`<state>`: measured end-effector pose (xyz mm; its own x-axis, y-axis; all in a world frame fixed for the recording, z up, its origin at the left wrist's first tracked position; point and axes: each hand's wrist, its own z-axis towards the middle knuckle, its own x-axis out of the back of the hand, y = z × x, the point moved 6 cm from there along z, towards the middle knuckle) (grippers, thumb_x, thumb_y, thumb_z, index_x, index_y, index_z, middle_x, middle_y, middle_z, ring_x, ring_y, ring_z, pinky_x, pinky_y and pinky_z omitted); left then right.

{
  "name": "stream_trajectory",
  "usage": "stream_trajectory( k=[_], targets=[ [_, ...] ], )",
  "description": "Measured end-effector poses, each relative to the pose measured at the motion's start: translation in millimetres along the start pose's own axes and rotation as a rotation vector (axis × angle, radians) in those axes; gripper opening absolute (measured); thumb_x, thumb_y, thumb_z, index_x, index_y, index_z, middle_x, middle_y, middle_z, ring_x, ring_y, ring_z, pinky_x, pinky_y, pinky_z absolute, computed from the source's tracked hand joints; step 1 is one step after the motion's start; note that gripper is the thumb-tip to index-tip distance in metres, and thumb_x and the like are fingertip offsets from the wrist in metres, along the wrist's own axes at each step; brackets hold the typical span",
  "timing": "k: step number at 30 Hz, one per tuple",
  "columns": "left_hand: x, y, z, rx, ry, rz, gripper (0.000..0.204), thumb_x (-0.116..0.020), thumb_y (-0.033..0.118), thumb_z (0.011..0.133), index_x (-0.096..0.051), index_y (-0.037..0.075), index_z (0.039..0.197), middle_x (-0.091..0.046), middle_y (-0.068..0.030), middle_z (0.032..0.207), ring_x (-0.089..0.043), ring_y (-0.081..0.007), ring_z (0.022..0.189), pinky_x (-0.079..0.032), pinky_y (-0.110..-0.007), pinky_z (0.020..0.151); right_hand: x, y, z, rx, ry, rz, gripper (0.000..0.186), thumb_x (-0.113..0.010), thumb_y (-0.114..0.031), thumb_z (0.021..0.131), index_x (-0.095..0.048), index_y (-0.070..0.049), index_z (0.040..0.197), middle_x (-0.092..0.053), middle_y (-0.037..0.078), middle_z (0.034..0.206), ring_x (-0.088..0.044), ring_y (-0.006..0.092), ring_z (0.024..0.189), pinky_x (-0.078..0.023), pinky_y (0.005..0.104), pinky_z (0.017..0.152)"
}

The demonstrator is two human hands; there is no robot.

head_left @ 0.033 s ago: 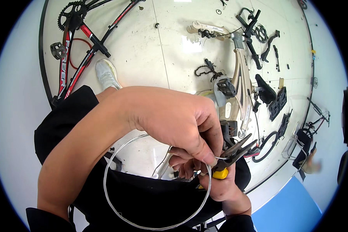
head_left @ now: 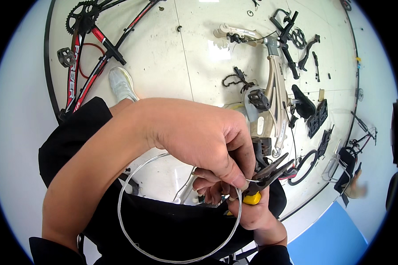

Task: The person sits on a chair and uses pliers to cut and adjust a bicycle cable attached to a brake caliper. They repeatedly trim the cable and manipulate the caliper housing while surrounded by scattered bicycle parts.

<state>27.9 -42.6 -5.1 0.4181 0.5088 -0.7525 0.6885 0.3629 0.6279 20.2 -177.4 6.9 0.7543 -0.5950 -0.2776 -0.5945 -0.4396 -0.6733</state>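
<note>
My left hand (head_left: pixel 194 137) arches over a coiled silvery wire (head_left: pixel 121 207), its thumb and forefinger pinched on a short end of it. Beneath, my right hand (head_left: pixel 252 214) grips dark pliers (head_left: pixel 267 176) with yellow handles, largely hidden by my left hand. The pliers' jaws point up to the right, somewhat parted, around the wire end by my left thumb; whether they bite it I cannot tell. The wire loop hangs over my dark-clothed lap (head_left: pixel 159 229).
A red-and-black bike frame (head_left: pixel 101 37) lies at upper left, beside my white shoe (head_left: pixel 121 84). A beige frame (head_left: pixel 276 84), saddle (head_left: pixel 303 101), crank parts and several other pieces lie on the tiled floor (head_left: pixel 185 35). A blue panel (head_left: pixel 327 234) is at lower right, a blurred tan shape (head_left: pixel 356 187) above.
</note>
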Motion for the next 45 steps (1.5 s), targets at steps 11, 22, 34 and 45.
stream_trajectory(
  k=[11, 22, 34, 45],
  targets=[
    [3, -2, 4, -0.019, 0.030, 0.002, 0.012, -0.061, 0.001, 0.085, -0.066, -0.007, 0.093, -0.066, -0.0106, 0.074, -0.060, -0.0122, 0.053, -0.045, -0.021, 0.046, 11, 15, 5, -0.069, 0.110, 0.177, 0.032, -0.039, 0.013, 0.071, -0.053, 0.005, 0.099, -0.059, 0.008, 0.080, -0.059, 0.0152, 0.072, -0.049, 0.0286, 0.066],
    [7, -3, 0, -0.002, 0.072, 0.059, 0.012, -0.060, 0.000, 0.085, -0.066, -0.007, 0.092, -0.065, -0.0103, 0.071, -0.060, -0.0125, 0.052, -0.045, -0.022, 0.046, 13, 13, 12, 0.031, 0.030, -0.029, 0.028, -0.043, 0.014, 0.073, -0.054, 0.004, 0.097, -0.060, 0.008, 0.083, -0.058, 0.0138, 0.072, -0.049, 0.0275, 0.061],
    [7, -1, -3, 0.049, 0.053, 0.081, 0.011, -0.059, 0.000, 0.085, -0.066, -0.008, 0.090, -0.065, -0.0098, 0.070, -0.060, -0.0115, 0.054, -0.047, -0.022, 0.048, -3, -7, 15, -0.032, -0.055, 0.135, 0.037, -0.050, 0.007, 0.073, -0.053, 0.005, 0.110, -0.062, 0.013, 0.092, -0.062, 0.0187, 0.080, -0.050, 0.0294, 0.069],
    [11, -3, -2, 0.039, 0.074, 0.116, 0.012, -0.060, 0.000, 0.085, -0.066, -0.008, 0.091, -0.064, -0.0097, 0.068, -0.062, -0.0124, 0.054, -0.047, -0.023, 0.048, 1, 0, 16, -0.003, 0.004, 0.090, 0.047, -0.065, -0.007, 0.071, -0.053, 0.010, 0.113, -0.064, 0.018, 0.096, -0.061, 0.0198, 0.071, -0.047, 0.0264, 0.063]
  ],
)
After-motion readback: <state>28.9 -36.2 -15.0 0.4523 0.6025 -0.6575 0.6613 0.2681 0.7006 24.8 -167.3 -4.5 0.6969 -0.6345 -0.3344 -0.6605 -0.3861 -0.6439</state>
